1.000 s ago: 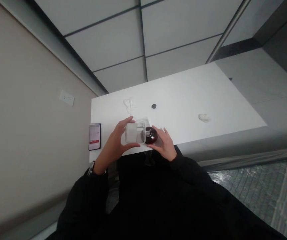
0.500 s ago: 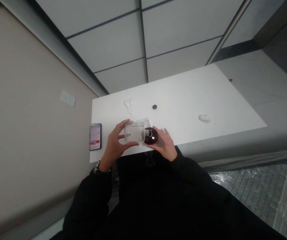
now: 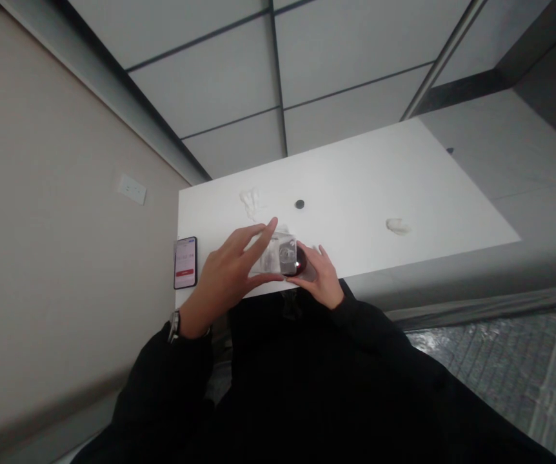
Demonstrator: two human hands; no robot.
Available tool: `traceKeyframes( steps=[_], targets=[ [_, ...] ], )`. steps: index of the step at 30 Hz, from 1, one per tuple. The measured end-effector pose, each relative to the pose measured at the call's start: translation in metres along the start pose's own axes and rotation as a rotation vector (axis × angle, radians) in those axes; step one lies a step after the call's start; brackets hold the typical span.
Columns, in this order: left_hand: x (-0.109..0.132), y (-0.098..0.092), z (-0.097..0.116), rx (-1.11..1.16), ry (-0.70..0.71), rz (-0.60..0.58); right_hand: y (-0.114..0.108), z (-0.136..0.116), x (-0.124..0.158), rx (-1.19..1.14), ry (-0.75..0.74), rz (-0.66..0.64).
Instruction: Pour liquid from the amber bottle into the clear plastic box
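Your left hand (image 3: 227, 277) pinches the clear container (image 3: 278, 253), thumb under it and fingers stretched over its top. Your right hand (image 3: 321, 280) cups the dark red round piece (image 3: 298, 265) at the container's end, fingers curled round it. Both are held just above the near edge of the white table (image 3: 355, 193). A phone (image 3: 186, 261) lies to the left. Farther off are a black disc (image 3: 299, 204) and a crumpled tissue (image 3: 397, 225).

On the white table (image 3: 404, 187) we see a small black disc (image 3: 299, 204). At its 9 o'clock lies a crumpled white wad (image 3: 250, 200) and at its 3 o'clock, well apart, another wad (image 3: 397, 225). At 8 o'clock is a phone (image 3: 186, 261) with its screen lit, and at the phone's 10 o'clock a wall socket (image 3: 131, 189).
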State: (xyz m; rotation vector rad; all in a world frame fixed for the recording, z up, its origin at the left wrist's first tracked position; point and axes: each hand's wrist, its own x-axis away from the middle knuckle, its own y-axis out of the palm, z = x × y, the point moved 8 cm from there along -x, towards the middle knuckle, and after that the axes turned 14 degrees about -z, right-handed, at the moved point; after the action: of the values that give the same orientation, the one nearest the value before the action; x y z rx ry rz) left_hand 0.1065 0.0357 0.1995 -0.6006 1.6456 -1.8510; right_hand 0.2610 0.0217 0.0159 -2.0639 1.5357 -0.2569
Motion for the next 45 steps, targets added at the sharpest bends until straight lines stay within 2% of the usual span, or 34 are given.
traceKeyframes(
  steps=[6,11,23,30,36,39,45],
  targets=[
    [-0.015,-0.012,0.016,-0.173,0.036,-0.148,0.001,0.001,0.001,0.028,-0.008,0.019],
    [-0.025,-0.016,0.024,-0.228,0.03,-0.231,0.0,0.002,0.001,0.022,-0.005,0.028],
    [-0.039,-0.021,0.031,-0.033,0.012,-0.254,0.002,0.003,0.001,0.02,0.016,0.003],
    [-0.043,-0.021,0.036,-0.019,0.019,-0.255,0.001,0.001,0.001,0.015,-0.003,0.013],
    [-0.043,-0.02,0.037,-0.122,0.028,-0.283,0.001,0.003,0.001,-0.001,0.016,0.011],
    [-0.035,-0.016,0.028,-0.142,0.012,-0.256,-0.001,0.002,0.0,-0.017,0.019,0.019],
    [0.0,0.0,-0.007,0.001,-0.109,-0.036,-0.002,-0.002,-0.003,-0.02,0.005,-0.013]
  ],
)
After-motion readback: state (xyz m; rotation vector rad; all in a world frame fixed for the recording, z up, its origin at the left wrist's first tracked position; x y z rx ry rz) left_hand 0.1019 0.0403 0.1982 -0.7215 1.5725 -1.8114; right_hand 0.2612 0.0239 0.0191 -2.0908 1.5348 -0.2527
